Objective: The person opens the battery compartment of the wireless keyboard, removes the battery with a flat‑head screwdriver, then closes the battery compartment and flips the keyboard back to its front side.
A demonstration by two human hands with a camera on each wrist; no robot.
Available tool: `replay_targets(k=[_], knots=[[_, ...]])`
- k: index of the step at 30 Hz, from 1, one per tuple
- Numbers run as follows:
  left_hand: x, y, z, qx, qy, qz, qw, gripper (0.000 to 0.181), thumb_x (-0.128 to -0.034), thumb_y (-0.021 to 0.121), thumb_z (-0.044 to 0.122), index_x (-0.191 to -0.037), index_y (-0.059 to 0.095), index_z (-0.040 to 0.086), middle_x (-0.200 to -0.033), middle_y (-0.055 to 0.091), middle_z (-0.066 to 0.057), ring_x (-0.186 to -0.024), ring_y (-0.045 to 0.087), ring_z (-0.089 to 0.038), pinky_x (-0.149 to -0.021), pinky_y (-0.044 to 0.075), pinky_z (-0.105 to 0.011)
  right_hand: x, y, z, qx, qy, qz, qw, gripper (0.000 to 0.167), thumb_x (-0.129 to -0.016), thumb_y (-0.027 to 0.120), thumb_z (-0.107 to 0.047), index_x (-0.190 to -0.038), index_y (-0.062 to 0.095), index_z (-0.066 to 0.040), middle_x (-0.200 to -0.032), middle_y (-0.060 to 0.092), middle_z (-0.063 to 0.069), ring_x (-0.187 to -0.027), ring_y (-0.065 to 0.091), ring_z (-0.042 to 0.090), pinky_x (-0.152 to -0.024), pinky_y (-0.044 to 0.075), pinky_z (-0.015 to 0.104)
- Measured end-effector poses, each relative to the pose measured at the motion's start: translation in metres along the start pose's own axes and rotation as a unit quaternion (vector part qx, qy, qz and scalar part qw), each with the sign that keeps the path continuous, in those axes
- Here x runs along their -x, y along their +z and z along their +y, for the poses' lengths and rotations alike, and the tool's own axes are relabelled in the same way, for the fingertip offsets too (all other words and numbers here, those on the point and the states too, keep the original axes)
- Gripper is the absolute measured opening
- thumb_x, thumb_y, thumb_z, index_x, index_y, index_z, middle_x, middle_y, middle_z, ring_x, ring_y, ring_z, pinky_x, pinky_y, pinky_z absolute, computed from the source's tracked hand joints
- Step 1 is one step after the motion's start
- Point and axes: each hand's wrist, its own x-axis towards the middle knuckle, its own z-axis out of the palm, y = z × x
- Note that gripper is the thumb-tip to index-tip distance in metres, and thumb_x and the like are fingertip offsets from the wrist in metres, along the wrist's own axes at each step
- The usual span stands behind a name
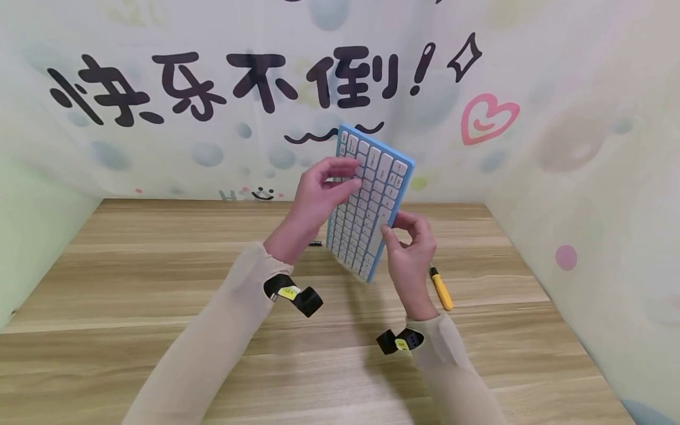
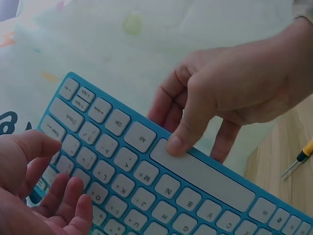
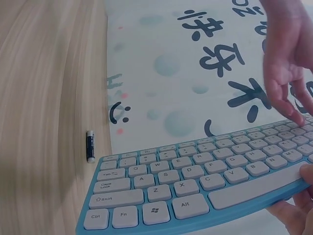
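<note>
A blue keyboard [image 1: 366, 200] with white keys is held up on end, tilted above the wooden table. My right hand [image 1: 411, 242] pinches its long edge, thumb on the space bar [image 2: 203, 174] and fingers behind. At the upper part of the key side is my left hand [image 1: 324, 192], its fingers loosely bent at the keys. In the left wrist view, the left hand [image 2: 44, 181] lies over the Enter-key end and does not wrap round the edge. Whether its fingertips touch the keys is hard to tell.
A screwdriver with a yellow handle [image 1: 442, 290] lies on the wooden table [image 1: 159, 283], right of my right hand. A small dark battery-like cylinder [image 3: 90, 147] lies on the table behind the keyboard. A printed white sheet [image 1: 212, 147] hangs at the back, and pale walls flank the table.
</note>
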Motion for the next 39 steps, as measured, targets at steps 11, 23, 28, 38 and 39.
replay_targets(k=[11, 23, 28, 38, 39], knots=[[0.016, -0.026, -0.052, -0.015, -0.103, 0.008, 0.9945, 0.034, -0.0875, 0.061, 0.008, -0.12, 0.054, 0.004, -0.111, 0.056, -0.011, -0.095, 0.055, -0.022, -0.084, 0.046, -0.037, -0.008, 0.003, -0.009, -0.043, -0.004, 0.016, 0.9989, 0.022, -0.081, 0.063, 0.007, -0.102, 0.055, 0.009, -0.095, 0.059, 0.014, -0.084, 0.057, 0.024, -0.063, 0.054, 0.026], [0.039, -0.051, -0.12, 0.053, -0.233, 0.102, 0.9657, 0.04, -0.0884, 0.057, 0.004, -0.127, 0.045, 0.0, -0.117, 0.053, -0.015, -0.107, 0.051, -0.029, -0.092, 0.043, -0.043, -0.018, 0.005, -0.014, -0.13, 0.015, 0.026, 0.991, 0.021, -0.081, 0.061, 0.009, -0.1, 0.055, 0.007, -0.092, 0.058, 0.014, -0.083, 0.055, 0.025, -0.062, 0.054, 0.029], [0.044, -0.047, -0.132, 0.137, -0.216, 0.104, 0.9612, 0.043, -0.088, 0.055, -0.002, -0.128, 0.038, -0.002, -0.117, 0.052, -0.016, -0.107, 0.051, -0.027, -0.095, 0.04, -0.044, -0.019, 0.003, -0.015, -0.156, 0.044, 0.041, 0.986, 0.021, -0.081, 0.061, 0.008, -0.101, 0.054, 0.005, -0.093, 0.056, 0.014, -0.084, 0.054, 0.024, -0.061, 0.054, 0.028], [0.045, -0.032, -0.135, 0.25, -0.191, 0.111, 0.9426, 0.041, -0.0875, 0.052, -0.008, -0.124, 0.037, 0.002, -0.108, 0.056, -0.01, -0.088, 0.06, -0.015, -0.097, 0.038, -0.042, -0.019, 0.003, -0.016, -0.179, 0.052, 0.056, 0.9808, 0.022, -0.082, 0.06, 0.009, -0.102, 0.054, 0.004, -0.095, 0.054, 0.014, -0.085, 0.053, 0.024, -0.063, 0.055, 0.031], [0.044, -0.031, -0.135, 0.256, -0.191, 0.115, 0.9405, 0.04, -0.0875, 0.052, -0.008, -0.124, 0.037, 0.003, -0.107, 0.056, -0.01, -0.087, 0.06, -0.016, -0.095, 0.04, -0.041, -0.019, 0.003, -0.015, -0.18, 0.049, 0.056, 0.9809, 0.022, -0.082, 0.06, 0.009, -0.102, 0.054, 0.004, -0.095, 0.054, 0.014, -0.085, 0.053, 0.024, -0.063, 0.055, 0.031]])
